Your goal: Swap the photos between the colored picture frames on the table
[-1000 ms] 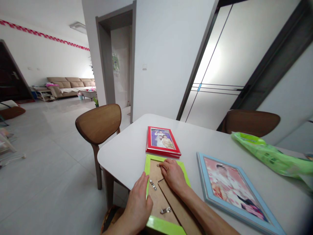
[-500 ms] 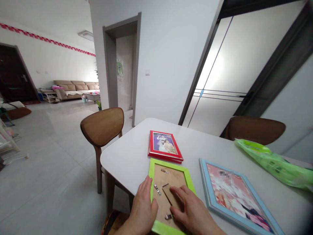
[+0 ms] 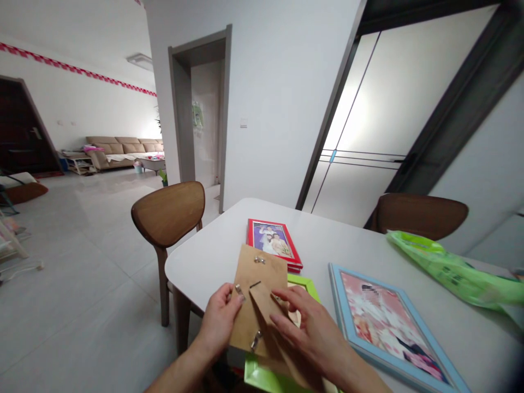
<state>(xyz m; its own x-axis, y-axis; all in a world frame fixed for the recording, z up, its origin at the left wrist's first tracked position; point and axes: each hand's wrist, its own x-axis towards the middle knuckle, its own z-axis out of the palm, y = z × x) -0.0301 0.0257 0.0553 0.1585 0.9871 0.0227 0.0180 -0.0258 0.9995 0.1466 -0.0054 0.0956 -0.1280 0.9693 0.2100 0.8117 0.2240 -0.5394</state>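
A brown backing board (image 3: 245,322) with metal clips and a folding stand is lifted and tilted above a green picture frame (image 3: 272,377). My left hand (image 3: 219,316) pinches the board's left edge beside a clip. On the right, my right hand (image 3: 309,322) has its fingers bent against the stand and the board's right side; whether it grips the edge is partly hidden. The green frame lies on the white table beneath, mostly covered by the board. Just beyond the board lies a red picture frame (image 3: 293,252) with a photo, partly hidden by it.
A light blue picture frame (image 3: 336,305) with a photo lies to the right on the white table (image 3: 204,273). Behind it is a green plastic bag (image 3: 458,278). Wooden chairs stand at the left (image 3: 172,213) and at the far right (image 3: 421,214).
The backing board has come up out of the green frame and shifted left in my hands. My left hand has gone from the frame's edge to the board's edge.
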